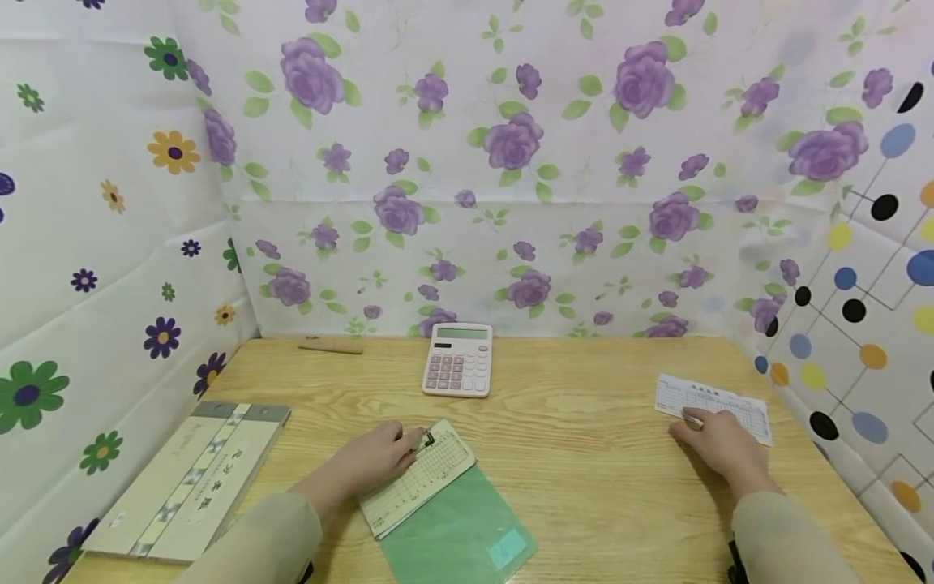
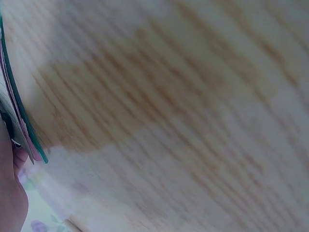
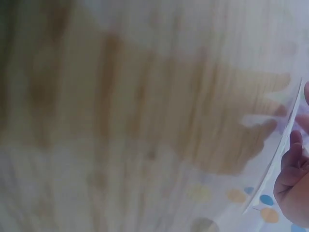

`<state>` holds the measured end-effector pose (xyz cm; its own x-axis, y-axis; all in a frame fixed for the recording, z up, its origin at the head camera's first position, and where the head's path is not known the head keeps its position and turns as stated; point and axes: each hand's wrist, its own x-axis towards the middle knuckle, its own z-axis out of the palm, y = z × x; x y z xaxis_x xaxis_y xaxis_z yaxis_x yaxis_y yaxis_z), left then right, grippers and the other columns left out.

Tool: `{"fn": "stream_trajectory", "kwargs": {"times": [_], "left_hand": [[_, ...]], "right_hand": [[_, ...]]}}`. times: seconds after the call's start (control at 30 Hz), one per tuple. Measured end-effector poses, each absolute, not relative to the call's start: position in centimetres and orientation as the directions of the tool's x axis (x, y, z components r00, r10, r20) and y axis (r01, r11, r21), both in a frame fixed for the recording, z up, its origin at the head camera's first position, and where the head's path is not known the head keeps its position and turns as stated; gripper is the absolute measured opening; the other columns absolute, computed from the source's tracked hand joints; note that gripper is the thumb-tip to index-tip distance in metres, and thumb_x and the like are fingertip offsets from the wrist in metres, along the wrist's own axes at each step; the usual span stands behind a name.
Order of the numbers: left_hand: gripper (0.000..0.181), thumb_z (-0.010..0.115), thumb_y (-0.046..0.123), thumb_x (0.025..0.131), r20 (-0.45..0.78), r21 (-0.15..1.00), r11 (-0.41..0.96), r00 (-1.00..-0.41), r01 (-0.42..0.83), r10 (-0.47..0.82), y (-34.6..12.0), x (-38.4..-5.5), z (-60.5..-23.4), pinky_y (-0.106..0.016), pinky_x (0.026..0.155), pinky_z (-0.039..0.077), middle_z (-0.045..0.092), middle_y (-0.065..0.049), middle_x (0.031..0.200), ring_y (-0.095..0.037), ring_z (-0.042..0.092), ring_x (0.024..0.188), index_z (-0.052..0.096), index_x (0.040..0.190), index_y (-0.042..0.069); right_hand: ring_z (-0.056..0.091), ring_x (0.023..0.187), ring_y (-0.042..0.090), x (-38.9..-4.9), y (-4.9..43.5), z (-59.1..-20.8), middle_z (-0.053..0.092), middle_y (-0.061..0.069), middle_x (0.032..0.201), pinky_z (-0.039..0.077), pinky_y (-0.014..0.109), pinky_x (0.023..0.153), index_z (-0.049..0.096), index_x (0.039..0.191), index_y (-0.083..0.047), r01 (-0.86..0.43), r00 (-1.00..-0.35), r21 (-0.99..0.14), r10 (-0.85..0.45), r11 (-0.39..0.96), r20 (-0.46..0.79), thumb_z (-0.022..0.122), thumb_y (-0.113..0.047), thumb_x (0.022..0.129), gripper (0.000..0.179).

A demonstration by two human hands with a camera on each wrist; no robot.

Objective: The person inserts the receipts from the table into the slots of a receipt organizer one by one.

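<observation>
My left hand (image 1: pixel 375 456) grips a stack of cream printed forms (image 1: pixel 419 485) near a black binder clip (image 1: pixel 428 439). Beneath the forms lies a green plastic folder (image 1: pixel 460 527) with a pale blue label. The left wrist view shows the layered edge of the folder (image 2: pixel 21 116) beside my fingers. Over at the right, my right hand (image 1: pixel 718 444) pinches the near edge of a white printed slip (image 1: pixel 686 396). A small pale object (image 1: pixel 691 419) shows at its fingertips; I cannot tell what it is. In the right wrist view the slip (image 3: pixel 275 162) appears nearly edge-on beside curled fingers.
A pink and white calculator (image 1: pixel 458 361) lies at the back middle of the wooden table (image 1: pixel 576 478). At the left is a cream ledger book (image 1: pixel 182 487) with a patterned band. A brown stick-like item (image 1: pixel 331 346) lies along the back edge. Printed cloths (image 1: pixel 467 259) surround the table.
</observation>
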<state>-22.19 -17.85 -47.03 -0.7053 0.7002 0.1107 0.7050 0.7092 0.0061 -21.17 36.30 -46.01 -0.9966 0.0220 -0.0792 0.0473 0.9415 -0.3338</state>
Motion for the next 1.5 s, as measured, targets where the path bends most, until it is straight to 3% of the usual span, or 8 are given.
{"fn": "stream_trajectory", "kwargs": {"times": [0.27,0.47,0.63,0.83,1.13,1.27,1.5], "left_hand": [[0.044,0.055,0.025,0.095,0.149,-0.006,0.683,-0.675,0.730,0.723,-17.8,-22.4,-47.3,-0.021,0.053,0.036,0.044,-0.001,0.083,-0.007,0.036,0.063,0.050,0.135,0.008],[0.044,0.056,0.026,0.095,0.153,-0.004,0.681,-0.673,0.732,0.724,-17.9,-22.4,-47.5,-0.020,0.052,0.035,0.044,0.000,0.082,-0.007,0.036,0.063,0.050,0.135,0.008],[0.045,0.056,0.026,0.095,0.152,-0.005,0.679,-0.671,0.734,0.726,-17.9,-22.4,-47.4,-0.020,0.051,0.035,0.043,0.001,0.081,-0.007,0.035,0.062,0.050,0.135,0.008],[0.045,0.056,0.026,0.095,0.152,-0.002,0.685,-0.677,0.728,0.720,-18.0,-22.5,-47.4,-0.019,0.051,0.035,0.043,0.001,0.082,-0.006,0.035,0.062,0.050,0.135,0.009],[0.045,0.056,0.026,0.095,0.134,0.009,0.685,-0.680,0.728,0.721,-18.1,-22.4,-47.3,-0.019,0.051,0.034,0.042,0.002,0.081,-0.006,0.035,0.061,0.050,0.136,0.009],[0.045,0.056,0.026,0.095,0.136,0.019,0.685,-0.680,0.728,0.720,-18.1,-22.5,-47.3,-0.019,0.051,0.034,0.042,0.002,0.081,-0.005,0.035,0.061,0.049,0.136,0.009],[0.044,0.057,0.025,0.094,0.153,0.014,0.667,-0.661,0.745,0.735,-18.1,-22.5,-47.0,-0.019,0.050,0.034,0.042,0.003,0.080,-0.005,0.034,0.060,0.051,0.134,0.008]], "right_hand": [[0.043,0.113,0.052,-20.9,35.9,-46.1,0.049,0.033,0.123,0.038,0.063,0.084,0.057,0.127,-0.001,0.009,-0.996,-0.325,-0.022,0.946,-0.090,0.049,-0.060,0.089,0.070],[0.056,0.092,0.037,-20.1,33.9,-46.1,0.056,0.021,0.104,0.046,0.054,0.072,0.061,0.122,-0.002,-0.052,-0.995,-0.331,-0.077,0.942,-0.064,0.054,-0.059,0.087,0.067],[0.055,0.084,0.024,-18.7,31.2,-46.0,0.052,0.012,0.099,0.047,0.044,0.064,0.061,0.123,-0.006,-0.051,-0.993,-0.338,-0.084,0.940,-0.081,0.056,-0.060,0.084,0.067],[0.049,0.076,0.017,-17.2,27.9,-45.7,0.049,0.008,0.097,0.041,0.032,0.055,0.059,0.126,-0.008,-0.058,-0.990,-0.360,-0.100,0.931,-0.098,0.061,-0.060,0.081,0.069],[0.048,0.073,0.017,-16.8,26.6,-44.7,0.049,0.007,0.096,0.038,0.032,0.053,0.061,0.125,-0.012,-0.071,-0.992,-0.363,-0.106,0.929,-0.075,0.061,-0.057,0.082,0.062],[0.049,0.077,0.022,-18.1,29.4,-44.4,0.049,0.013,0.099,0.037,0.034,0.054,0.058,0.128,-0.009,-0.074,-0.992,-0.379,-0.108,0.922,-0.068,0.058,-0.053,0.087,0.060],[0.051,0.097,0.037,-19.6,35.3,-45.1,0.052,0.025,0.109,0.044,0.052,0.067,0.053,0.132,-0.005,-0.040,-0.993,-0.331,-0.074,0.943,-0.092,0.056,-0.055,0.087,0.067]]}}
